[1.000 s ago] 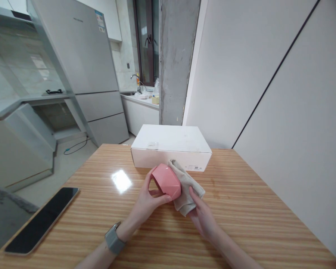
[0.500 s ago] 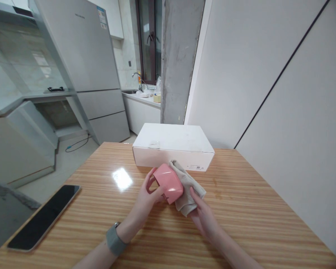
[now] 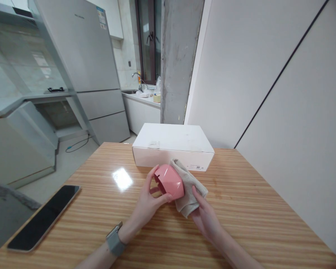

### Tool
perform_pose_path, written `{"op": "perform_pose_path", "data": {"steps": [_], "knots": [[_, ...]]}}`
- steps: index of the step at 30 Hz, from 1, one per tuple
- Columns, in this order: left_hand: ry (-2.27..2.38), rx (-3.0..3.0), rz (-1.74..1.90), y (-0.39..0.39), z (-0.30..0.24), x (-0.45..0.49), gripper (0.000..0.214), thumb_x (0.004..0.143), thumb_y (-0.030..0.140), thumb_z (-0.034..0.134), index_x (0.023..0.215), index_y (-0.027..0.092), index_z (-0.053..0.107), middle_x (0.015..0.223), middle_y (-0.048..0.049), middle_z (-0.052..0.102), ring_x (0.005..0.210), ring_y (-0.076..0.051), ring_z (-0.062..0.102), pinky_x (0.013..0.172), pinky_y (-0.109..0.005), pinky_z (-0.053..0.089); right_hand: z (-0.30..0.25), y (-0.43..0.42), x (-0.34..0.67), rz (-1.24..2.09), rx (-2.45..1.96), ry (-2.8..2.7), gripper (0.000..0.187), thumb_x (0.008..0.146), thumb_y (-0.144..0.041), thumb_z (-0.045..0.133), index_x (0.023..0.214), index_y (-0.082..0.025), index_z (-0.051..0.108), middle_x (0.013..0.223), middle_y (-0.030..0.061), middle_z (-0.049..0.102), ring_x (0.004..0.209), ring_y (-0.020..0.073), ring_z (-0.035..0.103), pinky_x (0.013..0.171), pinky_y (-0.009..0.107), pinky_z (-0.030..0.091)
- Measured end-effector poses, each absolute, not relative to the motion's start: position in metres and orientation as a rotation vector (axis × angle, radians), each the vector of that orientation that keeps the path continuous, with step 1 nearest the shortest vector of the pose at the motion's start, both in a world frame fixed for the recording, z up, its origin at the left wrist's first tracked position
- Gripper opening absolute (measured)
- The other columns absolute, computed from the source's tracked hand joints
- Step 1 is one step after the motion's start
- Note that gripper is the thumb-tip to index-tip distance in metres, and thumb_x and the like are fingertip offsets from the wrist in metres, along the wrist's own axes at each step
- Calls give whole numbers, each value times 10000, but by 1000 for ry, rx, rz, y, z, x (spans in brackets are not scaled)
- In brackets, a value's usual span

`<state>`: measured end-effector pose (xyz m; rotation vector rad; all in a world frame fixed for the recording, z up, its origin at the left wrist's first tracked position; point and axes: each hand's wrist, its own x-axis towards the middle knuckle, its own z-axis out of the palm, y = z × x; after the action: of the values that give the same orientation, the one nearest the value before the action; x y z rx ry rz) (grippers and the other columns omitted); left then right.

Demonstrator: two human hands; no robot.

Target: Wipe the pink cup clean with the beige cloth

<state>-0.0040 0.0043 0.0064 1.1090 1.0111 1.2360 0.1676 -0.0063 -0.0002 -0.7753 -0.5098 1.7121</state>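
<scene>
Left hand (image 3: 149, 200) is clamped on the pink cup (image 3: 169, 181), tipped on its side just in front of the white box (image 3: 172, 145). Right hand (image 3: 205, 216) grips the beige cloth (image 3: 189, 186), pressed against the cup. The box's small label is too tiny to read. A phone (image 3: 43, 217) lies well left on the surface (image 3: 240, 209).

views: one, head-worn | faces: forward and down, across the wooden table (image 3: 254, 209) toward the white box (image 3: 172, 145) | range: box near, at mid-frame; kitchen well beyond the box, upper left; wall right of the box | shared: nothing, no second view
</scene>
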Motion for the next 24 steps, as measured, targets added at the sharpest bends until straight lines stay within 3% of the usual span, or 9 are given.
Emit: {"op": "perform_pose_path", "data": {"steps": [3,7,12,19,24], "knots": [[997,1026,1238,5,2,-3,1054,632,279,858,1493,340,253,1486,-122,414,1030,-270,642,780,-344,585,-4,-4,167,1719,-776,-503,479,729,-469,796,1138,-230,724,1221,53,724,1267,267,574,1164,422,325],[921,892,1285,8,-6,0,850,719,391,781,1445,278,355,1398,-133,512,1081,-293,622,794,-388,588,-8,-1,166,1735,-778,-489,496,694,-462,825,1118,-225,732,1216,49,726,1261,265,578,1150,401,350],[992,973,1318,9,-6,0,774,694,327,802,1367,251,429,1352,-116,531,1047,-253,630,798,-339,580,-10,-2,166,1764,-735,-480,479,715,-455,812,1111,-198,733,1201,57,734,1256,249,583,1117,345,396],[1081,1186,1310,0,3,-1,860,655,289,830,1399,279,399,1360,-123,508,1157,-287,566,803,-345,585,-4,-3,167,1815,-696,-393,343,852,-369,691,1109,-144,724,1144,89,755,1088,242,696,1021,349,498],[1037,1112,1355,7,2,-11,786,631,289,840,1313,281,450,1343,-96,511,1009,-223,604,710,-269,557,5,10,177,1736,-786,-182,275,934,-330,562,1020,-143,745,1024,89,792,989,260,737,996,419,526]]}}
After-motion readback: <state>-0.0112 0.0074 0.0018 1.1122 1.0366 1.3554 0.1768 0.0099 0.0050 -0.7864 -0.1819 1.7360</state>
